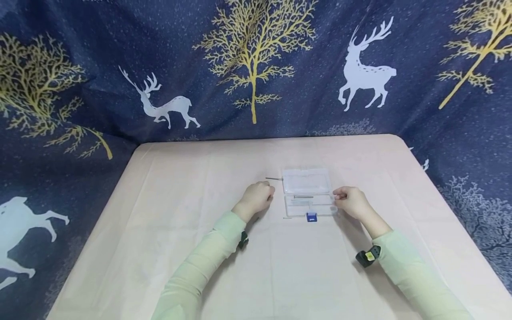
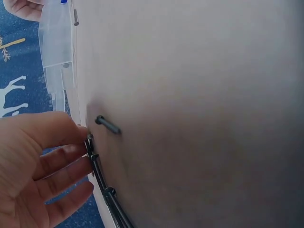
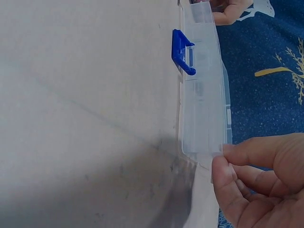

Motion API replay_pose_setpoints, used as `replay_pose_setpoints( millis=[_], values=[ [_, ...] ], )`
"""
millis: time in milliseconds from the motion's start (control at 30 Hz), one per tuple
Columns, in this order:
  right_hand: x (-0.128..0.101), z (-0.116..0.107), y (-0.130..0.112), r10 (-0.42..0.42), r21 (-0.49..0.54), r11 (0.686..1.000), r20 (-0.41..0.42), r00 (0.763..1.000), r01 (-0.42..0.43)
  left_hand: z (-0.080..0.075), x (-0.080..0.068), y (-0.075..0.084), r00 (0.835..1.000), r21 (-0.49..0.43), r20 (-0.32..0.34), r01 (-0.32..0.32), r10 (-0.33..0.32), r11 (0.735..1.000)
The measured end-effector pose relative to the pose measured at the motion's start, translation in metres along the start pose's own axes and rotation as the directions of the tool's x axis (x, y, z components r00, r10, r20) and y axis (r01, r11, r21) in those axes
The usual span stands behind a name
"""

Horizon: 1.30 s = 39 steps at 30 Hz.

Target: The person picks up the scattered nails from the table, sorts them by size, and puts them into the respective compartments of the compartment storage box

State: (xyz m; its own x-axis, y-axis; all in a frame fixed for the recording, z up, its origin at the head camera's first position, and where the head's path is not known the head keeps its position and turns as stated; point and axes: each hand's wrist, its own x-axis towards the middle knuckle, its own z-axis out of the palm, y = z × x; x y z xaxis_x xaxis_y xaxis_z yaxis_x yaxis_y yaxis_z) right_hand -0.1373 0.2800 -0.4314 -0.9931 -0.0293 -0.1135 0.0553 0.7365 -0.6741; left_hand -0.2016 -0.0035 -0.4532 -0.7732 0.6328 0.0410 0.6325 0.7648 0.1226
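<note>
A clear plastic compartment box (image 1: 307, 181) with a blue latch (image 1: 311, 217) lies with its lid raised on the far side. My right hand (image 1: 352, 202) pinches its right edge, thumb and forefinger meeting at a corner of the box (image 3: 202, 118). Left of the box, my left hand (image 1: 256, 198) has curled fingers; in the left wrist view its thumb and forefinger meet at the end of a dark nail (image 2: 90, 137). More dark nails (image 2: 110, 192) lie in a line beyond it, and a single nail (image 2: 108, 124) is on the table close by. Inside the box rests a nail (image 1: 303, 197).
A long nail (image 1: 274, 178) lies left of the lid. A small one (image 1: 287, 218) is near the box's front left corner. Pale cloth covers the table (image 1: 160, 249); a dark blue curtain (image 1: 280, 111) with deer and trees hangs behind.
</note>
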Motion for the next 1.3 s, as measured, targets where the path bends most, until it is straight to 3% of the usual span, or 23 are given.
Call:
replay_pose_setpoints(
  millis=[300, 567, 833, 1300],
  values=[
    [-0.001, 0.0, 0.0, 0.001, -0.003, 1.0, 0.003, 1.0, -0.001, -0.001, -0.001, 0.0, 1.0, -0.002, -0.021, 0.008, -0.008, 1.0],
    [0.0, 0.001, 0.001, -0.002, -0.012, 1.0, 0.004, 1.0, 0.002, -0.004, -0.002, -0.005, 0.997, -0.086, -0.075, 0.007, -0.014, 0.996],
    [-0.001, 0.0, -0.002, -0.002, -0.016, 1.0, 0.001, 1.0, 0.002, -0.009, -0.001, -0.006, 0.997, -0.148, -0.058, 0.042, -0.051, 0.988],
    [0.0, -0.001, -0.002, 0.005, -0.029, 1.0, 0.014, 1.0, -0.005, -0.02, -0.006, -0.015, 0.992, -0.366, -0.03, 0.106, -0.126, 0.924]
  ],
)
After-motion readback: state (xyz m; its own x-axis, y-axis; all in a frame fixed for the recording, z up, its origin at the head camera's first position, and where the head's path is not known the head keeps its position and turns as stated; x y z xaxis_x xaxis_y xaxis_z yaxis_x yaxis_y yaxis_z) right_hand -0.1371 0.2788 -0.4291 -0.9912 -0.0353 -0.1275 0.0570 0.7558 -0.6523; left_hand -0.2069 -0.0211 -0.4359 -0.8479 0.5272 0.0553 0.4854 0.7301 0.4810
